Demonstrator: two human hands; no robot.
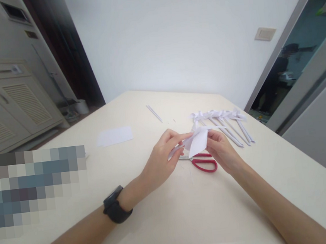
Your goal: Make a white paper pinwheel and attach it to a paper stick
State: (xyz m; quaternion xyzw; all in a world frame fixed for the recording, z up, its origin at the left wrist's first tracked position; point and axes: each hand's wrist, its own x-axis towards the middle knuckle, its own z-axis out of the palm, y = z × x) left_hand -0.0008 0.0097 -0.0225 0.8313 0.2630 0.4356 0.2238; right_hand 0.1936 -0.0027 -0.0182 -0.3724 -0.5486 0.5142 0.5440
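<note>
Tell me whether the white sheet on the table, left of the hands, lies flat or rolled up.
Flat: the white sheet shows its broad face on the table, no roll visible.

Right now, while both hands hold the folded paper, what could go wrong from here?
The folded paper looks thin, so it might crease or tear if the left hand and right hand pull unevenly. The scissors lie close by, their blades partly hidden behind the left hand, so its fingers could brush an edge. The row of paper pieces on sticks lies just beyond the right hand, which might knock it.
</note>
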